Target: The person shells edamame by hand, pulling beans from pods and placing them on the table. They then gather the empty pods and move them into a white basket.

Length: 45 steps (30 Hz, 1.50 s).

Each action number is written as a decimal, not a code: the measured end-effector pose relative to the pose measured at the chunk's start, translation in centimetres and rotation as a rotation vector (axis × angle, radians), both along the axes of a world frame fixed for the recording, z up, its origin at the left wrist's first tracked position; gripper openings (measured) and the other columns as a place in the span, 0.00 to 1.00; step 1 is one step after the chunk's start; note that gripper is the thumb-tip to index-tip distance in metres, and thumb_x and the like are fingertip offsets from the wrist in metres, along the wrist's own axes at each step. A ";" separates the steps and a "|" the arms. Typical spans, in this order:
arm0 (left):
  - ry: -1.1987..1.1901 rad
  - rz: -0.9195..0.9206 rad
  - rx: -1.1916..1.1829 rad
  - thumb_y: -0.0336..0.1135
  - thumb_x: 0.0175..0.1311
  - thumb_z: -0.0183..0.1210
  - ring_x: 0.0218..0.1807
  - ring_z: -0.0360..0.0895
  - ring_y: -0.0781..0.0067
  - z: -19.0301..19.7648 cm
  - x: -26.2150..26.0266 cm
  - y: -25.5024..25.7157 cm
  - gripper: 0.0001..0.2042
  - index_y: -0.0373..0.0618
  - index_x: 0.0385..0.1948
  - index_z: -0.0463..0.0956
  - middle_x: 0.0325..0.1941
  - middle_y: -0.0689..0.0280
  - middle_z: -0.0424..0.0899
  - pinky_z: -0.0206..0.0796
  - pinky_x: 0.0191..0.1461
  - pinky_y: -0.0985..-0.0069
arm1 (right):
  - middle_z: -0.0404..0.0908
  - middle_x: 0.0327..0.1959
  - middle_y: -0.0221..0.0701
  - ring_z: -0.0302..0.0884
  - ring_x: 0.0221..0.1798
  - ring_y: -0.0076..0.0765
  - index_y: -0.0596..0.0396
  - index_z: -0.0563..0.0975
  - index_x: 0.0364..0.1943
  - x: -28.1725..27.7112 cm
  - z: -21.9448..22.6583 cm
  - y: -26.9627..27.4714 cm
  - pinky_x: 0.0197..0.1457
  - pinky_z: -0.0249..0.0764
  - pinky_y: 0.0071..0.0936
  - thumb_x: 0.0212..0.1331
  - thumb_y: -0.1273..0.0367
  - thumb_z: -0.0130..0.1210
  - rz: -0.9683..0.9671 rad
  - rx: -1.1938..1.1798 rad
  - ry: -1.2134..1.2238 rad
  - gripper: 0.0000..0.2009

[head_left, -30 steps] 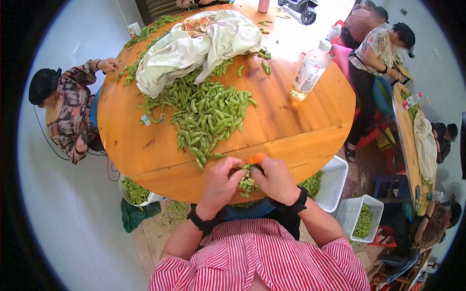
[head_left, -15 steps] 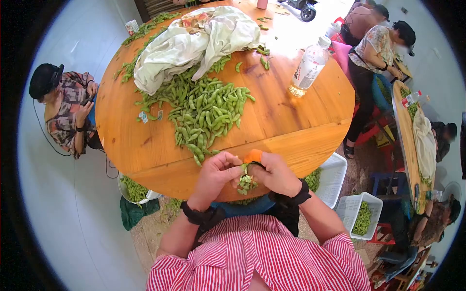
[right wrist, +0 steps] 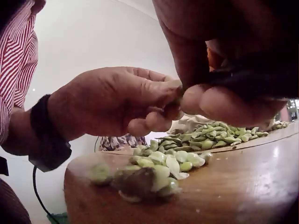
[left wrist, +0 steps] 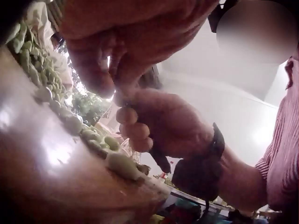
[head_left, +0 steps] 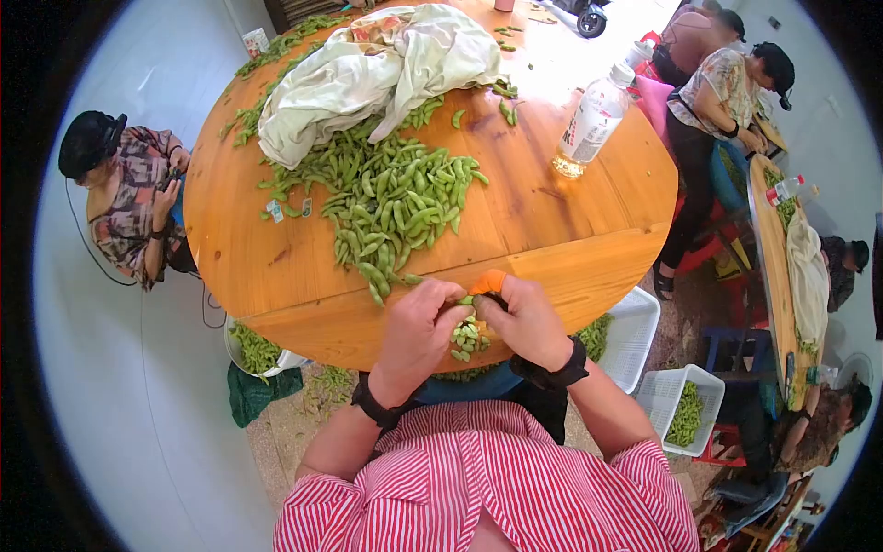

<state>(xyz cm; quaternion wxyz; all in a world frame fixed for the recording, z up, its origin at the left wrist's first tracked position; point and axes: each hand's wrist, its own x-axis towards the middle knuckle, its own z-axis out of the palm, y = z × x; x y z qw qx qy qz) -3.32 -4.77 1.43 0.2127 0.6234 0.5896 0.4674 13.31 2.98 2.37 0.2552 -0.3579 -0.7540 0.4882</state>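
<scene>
Both hands meet over the near edge of the round wooden table. My left hand (head_left: 418,333) pinches a green pod (head_left: 466,301) between thumb and forefinger. From the other side my right hand (head_left: 526,324), an orange cover (head_left: 488,282) on one finger, pinches at the same pod; a dark item lies partly hidden in its curled fingers. Below the fingertips sits a small pile of shelled pale beans (head_left: 467,339), seen also in the right wrist view as loose beans (right wrist: 161,164) on the wood. The large heap of pods (head_left: 395,202) lies farther up the table.
A crumpled white cloth (head_left: 368,83) covers the back of the heap. A bottle (head_left: 593,124) stands at the right of the table (head_left: 543,239). White baskets (head_left: 627,342) are on the floor at right. One person (head_left: 138,198) sits at left; others are at right.
My hands have drawn closer together around the pod. The person at left has pulled a hand back from the table. The head view has shifted slightly.
</scene>
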 end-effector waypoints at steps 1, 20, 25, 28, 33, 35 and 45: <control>-0.009 0.003 0.005 0.30 0.66 0.60 0.30 0.75 0.81 -0.2 0.0 0.1 0.06 0.38 0.38 0.78 0.32 0.68 0.81 0.69 0.33 0.82 | 0.75 0.22 0.45 0.77 0.25 0.45 0.60 0.76 0.35 0.0 0.2 -0.1 0.31 0.72 0.34 0.58 0.73 0.54 -0.006 0.056 -0.029 0.05; -0.717 -0.077 -0.342 0.28 0.65 0.60 0.30 0.74 0.87 -0.4 0.2 0.1 0.06 0.38 0.40 0.77 0.32 0.72 0.81 0.66 0.31 0.85 | 0.82 0.26 0.30 0.75 0.30 0.21 0.61 0.79 0.38 0.9 -0.8 0.2 0.36 0.73 0.24 0.60 0.70 0.58 -0.031 -0.262 0.137 0.08; -0.222 -0.037 -0.098 0.25 0.59 0.63 0.31 0.78 0.74 0.3 0.8 0.0 0.07 0.37 0.37 0.76 0.31 0.65 0.81 0.69 0.34 0.77 | 0.81 0.26 0.28 0.74 0.28 0.20 0.62 0.80 0.37 1.1 -0.9 0.1 0.34 0.72 0.23 0.60 0.70 0.57 -0.032 -0.296 0.140 0.07; -0.015 -0.014 0.049 0.23 0.56 0.64 0.32 0.79 0.68 0.5 1.0 -0.1 0.08 0.37 0.37 0.77 0.31 0.61 0.79 0.70 0.36 0.76 | 0.81 0.26 0.26 0.74 0.27 0.18 0.62 0.79 0.37 1.1 -0.6 -0.1 0.32 0.71 0.21 0.61 0.71 0.57 -0.029 -0.357 0.171 0.07; -0.058 -0.003 0.049 0.22 0.56 0.64 0.33 0.79 0.64 -0.1 1.1 -0.2 0.08 0.37 0.36 0.76 0.31 0.59 0.80 0.71 0.37 0.74 | 0.80 0.26 0.24 0.73 0.26 0.15 0.61 0.79 0.36 0.9 -0.5 -0.3 0.30 0.70 0.18 0.62 0.71 0.56 -0.027 -0.452 0.243 0.06; -0.032 0.006 0.069 0.22 0.56 0.63 0.33 0.80 0.63 -0.2 1.2 -0.2 0.08 0.37 0.36 0.76 0.32 0.58 0.80 0.71 0.37 0.74 | 0.78 0.25 0.24 0.72 0.25 0.15 0.61 0.79 0.35 0.7 -0.5 -0.3 0.29 0.69 0.17 0.62 0.72 0.54 -0.056 -0.495 0.247 0.06; -0.154 0.110 0.095 0.25 0.60 0.62 0.30 0.79 0.61 -0.7 2.5 -0.2 0.06 0.35 0.36 0.75 0.28 0.57 0.79 0.69 0.33 0.70 | 0.76 0.23 0.21 0.72 0.25 0.15 0.61 0.78 0.35 0.1 -1.0 -0.5 0.28 0.69 0.17 0.60 0.72 0.52 -0.103 -0.546 0.281 0.06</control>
